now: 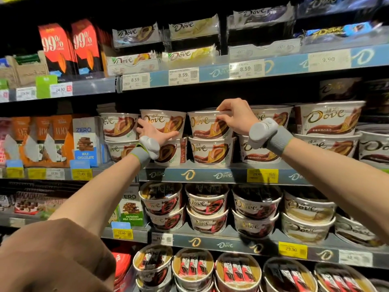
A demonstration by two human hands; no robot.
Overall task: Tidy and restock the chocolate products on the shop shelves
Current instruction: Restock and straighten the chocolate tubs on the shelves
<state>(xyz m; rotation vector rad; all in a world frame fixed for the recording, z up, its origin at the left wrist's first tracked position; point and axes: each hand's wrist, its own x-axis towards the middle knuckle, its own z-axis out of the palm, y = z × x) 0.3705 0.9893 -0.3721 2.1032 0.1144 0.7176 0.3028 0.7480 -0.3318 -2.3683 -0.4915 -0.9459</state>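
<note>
On the middle shelf's front edge (210,175), the right hand (233,116) pinched an upper Dove tub's rim (208,125); the left hand (153,131), fingers straight, steadied the neighbouring tub (166,121). Advisable: square labels forward, seat stacks flush.

Dim shop aisle; tiered grey shelving (210,175), yellow price tags (262,175) on edges.

1. I see warm, fairly bright light on the shelf fronts; the recesses behind the products stay black.
2. Glare streaks the clear trays (193,31) on the top shelf.
3. Wide-angle distortion bends the shelf edges (221,175), most strongly toward the corners.
4. The tubs at far right (330,119) are smeared by blur.
5. The brown sleeve (52,258) at lower left is soft, out of focus.
</note>
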